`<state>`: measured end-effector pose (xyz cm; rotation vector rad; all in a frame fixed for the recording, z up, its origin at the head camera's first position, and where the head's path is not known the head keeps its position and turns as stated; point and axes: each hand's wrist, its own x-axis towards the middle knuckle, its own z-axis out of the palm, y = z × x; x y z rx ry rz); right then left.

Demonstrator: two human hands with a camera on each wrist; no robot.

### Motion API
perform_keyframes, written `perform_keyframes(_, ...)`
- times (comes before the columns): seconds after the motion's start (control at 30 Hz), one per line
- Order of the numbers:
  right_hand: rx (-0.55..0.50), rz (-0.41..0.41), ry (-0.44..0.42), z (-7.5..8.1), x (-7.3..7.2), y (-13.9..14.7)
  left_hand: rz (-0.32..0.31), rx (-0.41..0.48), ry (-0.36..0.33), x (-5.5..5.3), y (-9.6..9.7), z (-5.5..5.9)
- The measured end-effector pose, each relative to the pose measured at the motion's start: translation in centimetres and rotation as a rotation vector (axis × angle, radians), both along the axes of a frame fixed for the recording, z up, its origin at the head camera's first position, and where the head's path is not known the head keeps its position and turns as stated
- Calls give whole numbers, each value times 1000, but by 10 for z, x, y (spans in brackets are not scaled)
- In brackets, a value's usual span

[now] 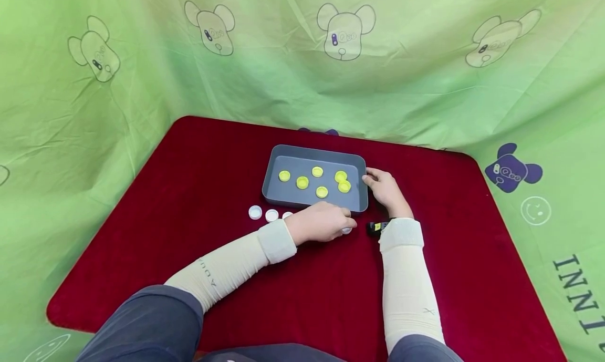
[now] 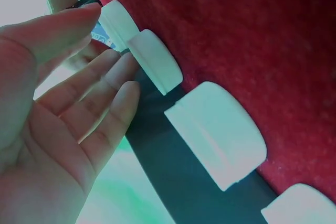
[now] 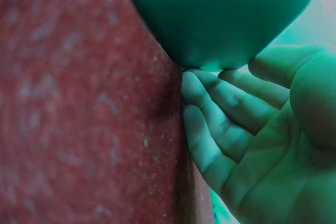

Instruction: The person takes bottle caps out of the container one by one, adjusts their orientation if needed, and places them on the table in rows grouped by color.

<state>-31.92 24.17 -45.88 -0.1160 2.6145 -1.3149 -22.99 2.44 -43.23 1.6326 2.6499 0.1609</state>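
My right hand [image 1: 387, 194] holds the right end of a grey rectangular tray [image 1: 270, 186], thumb at the rim and fingers against the outer wall. In the right wrist view the fingertips [image 3: 191, 85] meet the tray's underside corner. Several yellow bottle caps [image 1: 302, 183] lie inside the tray, two of them touching near its right side. My left hand [image 1: 321, 223] reaches across in front of the tray, its thumb and forefinger pinching a white bottle cap [image 1: 346, 230]. More white caps [image 2: 218, 135] stretch along the tray's near side, partly hidden by that hand.
A red cloth-covered table [image 1: 227, 157] lies under everything. By the right wrist is a black device [image 1: 376, 228] with a yellow label. Green printed curtains [image 1: 283, 78] hang around the table's back and sides.
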Motion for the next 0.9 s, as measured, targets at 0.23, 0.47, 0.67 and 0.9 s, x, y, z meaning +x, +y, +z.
perform_keyframes(0.23, -5, -3, -3, 1, 0, 1, -14, -6, -18, -1, -3, 3)
perform_keyframes(0.47, 1, -2, -6, 2, -1, 2, -2, -31, -33, -1, -11, 5)
perform_keyframes(0.67, -3, -4, -11, 2, 0, 2, -18, -27, -11, -1, -20, 10)
perform_keyframes(0.9, -6, 2, -8, -1, -1, 1, -66, 13, 4, -2, -39, 10)
